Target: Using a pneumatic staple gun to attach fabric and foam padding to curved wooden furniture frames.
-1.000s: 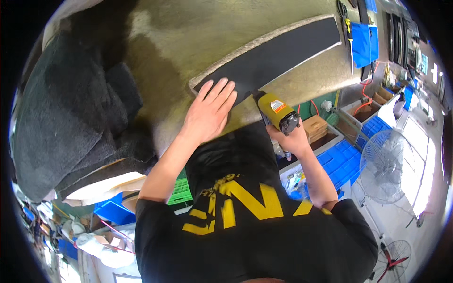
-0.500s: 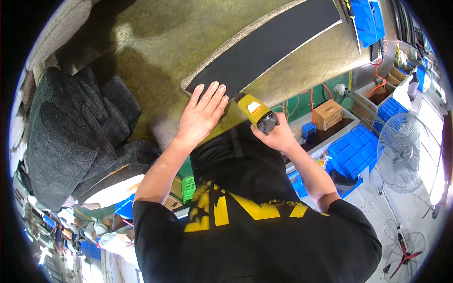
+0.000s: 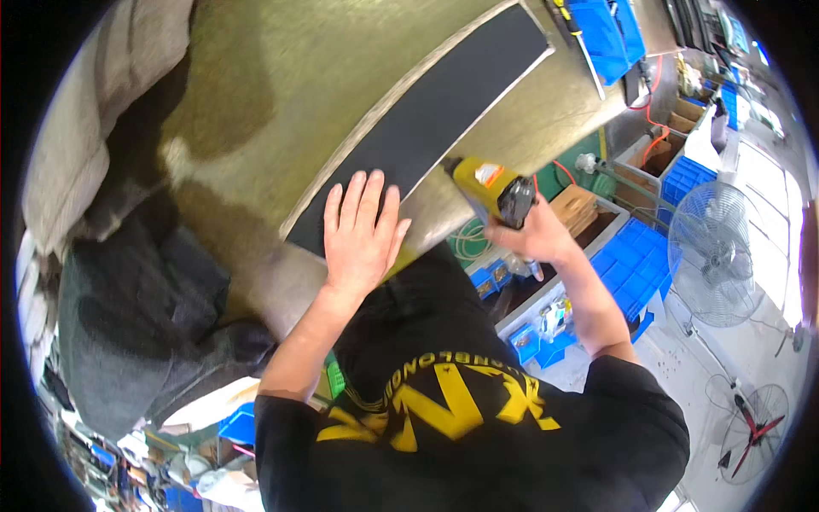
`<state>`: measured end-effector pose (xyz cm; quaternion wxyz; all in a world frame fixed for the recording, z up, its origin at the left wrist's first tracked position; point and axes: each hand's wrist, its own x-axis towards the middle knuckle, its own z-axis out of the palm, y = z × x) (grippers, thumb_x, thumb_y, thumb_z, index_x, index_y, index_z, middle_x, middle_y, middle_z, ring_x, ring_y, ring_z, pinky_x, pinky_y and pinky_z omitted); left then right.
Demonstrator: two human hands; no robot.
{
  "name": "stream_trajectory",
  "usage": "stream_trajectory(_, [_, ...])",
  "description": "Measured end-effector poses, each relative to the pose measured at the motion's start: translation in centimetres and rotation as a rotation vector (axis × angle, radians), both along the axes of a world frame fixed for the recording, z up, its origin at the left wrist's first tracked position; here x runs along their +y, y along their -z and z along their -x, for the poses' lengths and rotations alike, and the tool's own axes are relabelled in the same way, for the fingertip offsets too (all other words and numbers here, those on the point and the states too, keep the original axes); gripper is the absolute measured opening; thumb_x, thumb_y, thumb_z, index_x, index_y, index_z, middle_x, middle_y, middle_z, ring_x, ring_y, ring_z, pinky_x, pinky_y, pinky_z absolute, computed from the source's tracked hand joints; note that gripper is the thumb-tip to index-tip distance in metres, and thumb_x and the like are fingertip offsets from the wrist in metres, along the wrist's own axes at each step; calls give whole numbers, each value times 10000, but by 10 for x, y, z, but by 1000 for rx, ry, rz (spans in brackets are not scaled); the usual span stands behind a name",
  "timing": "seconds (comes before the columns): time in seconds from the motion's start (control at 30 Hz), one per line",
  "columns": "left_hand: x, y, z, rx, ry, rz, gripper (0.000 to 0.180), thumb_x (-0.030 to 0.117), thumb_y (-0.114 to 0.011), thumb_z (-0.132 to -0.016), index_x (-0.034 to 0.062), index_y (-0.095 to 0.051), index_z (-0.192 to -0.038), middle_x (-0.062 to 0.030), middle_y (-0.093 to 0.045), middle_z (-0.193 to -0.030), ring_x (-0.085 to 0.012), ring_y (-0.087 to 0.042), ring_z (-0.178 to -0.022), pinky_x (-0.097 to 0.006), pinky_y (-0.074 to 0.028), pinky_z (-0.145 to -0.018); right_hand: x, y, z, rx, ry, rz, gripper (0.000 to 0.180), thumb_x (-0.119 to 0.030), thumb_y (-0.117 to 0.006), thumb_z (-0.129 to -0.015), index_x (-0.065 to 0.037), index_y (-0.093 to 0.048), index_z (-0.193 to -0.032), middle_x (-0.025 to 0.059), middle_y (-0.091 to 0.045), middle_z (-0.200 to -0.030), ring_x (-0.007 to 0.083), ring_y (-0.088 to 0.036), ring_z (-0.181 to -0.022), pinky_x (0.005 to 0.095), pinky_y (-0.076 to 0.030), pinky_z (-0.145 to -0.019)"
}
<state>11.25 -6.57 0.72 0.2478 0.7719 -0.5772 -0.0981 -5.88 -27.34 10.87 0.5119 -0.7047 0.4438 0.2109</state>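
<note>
While the long black strip (image 3: pixel 426 128) lies flat along the brassy worktop (image 3: pixel 256 102), it is pinned at its near end by the left hand (image 3: pixel 360 235) — the palm is pressed down and the fingers are spread wide, nothing being gripped, so that the strip is kept from sliding. To the right, just off the strip's edge, a yellow power tool (image 3: pixel 495 189) is clasped by the right hand (image 3: pixel 536 237), the fingers wrapped closed about its dark handle; its nose is aimed at the strip's long side — apparently so that the edge can be worked while the sheet is held steady. Beyond the worktop's edge, blue bins (image 3: pixel 636 264) and a standing fan (image 3: pixel 712 256) are seen well apart from both hands, and dark grey padding (image 3: pixel 128 316) is heaped at the left.
</note>
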Motion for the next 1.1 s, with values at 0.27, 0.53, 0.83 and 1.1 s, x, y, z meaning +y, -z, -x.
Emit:
stream_trajectory(0.27, [-97, 20, 10, -78, -150, -306, 822, 587, -629, -863, 62, -435, -1464, -276, -355, -1529, -452, -308, -1433, -659, -195, -1145, -157, 0, -57, -116, 178, 148, 269, -32, -715, -811, -19, -653, -1073, 10, -597, -701, 99, -569, -596, 272, -447, -546])
stream_trajectory(0.53, [-98, 33, 13, -93, -175, -271, 828, 570, -636, -868, 72, -402, -1487, -274, -353, -1531, -457, -321, -1424, -662, -229, -1128, -223, 35, -79, -135, 189, 135, 149, -79, -707, -820, -18, -603, -909, 4, -555, -662, 98, -553, -553, 267, -445, -517])
stream_trajectory(0.83, [-99, 32, 12, -94, -177, -255, 794, 543, -648, -869, 62, -434, -1463, -283, -346, -1532, -471, -319, -1420, -663, -234, -1124, -219, 44, -85, -178, 150, 100, 131, -62, -685, -814, -32, -612, -918, 3, -560, -675, 94, -540, -557, 268, -453, -530])
stream_trajectory(1.1, [-97, 34, 13, -73, -158, -268, 793, 546, -639, -869, 66, -434, -1466, -280, -340, -1541, -460, -310, -1431, -655, -216, -1133, -185, 35, -93, -38, 83, 126, 180, -77, -687, -805, -22, -624, -964, 17, -602, -725, 101, -562, -576, 272, -462, -545])
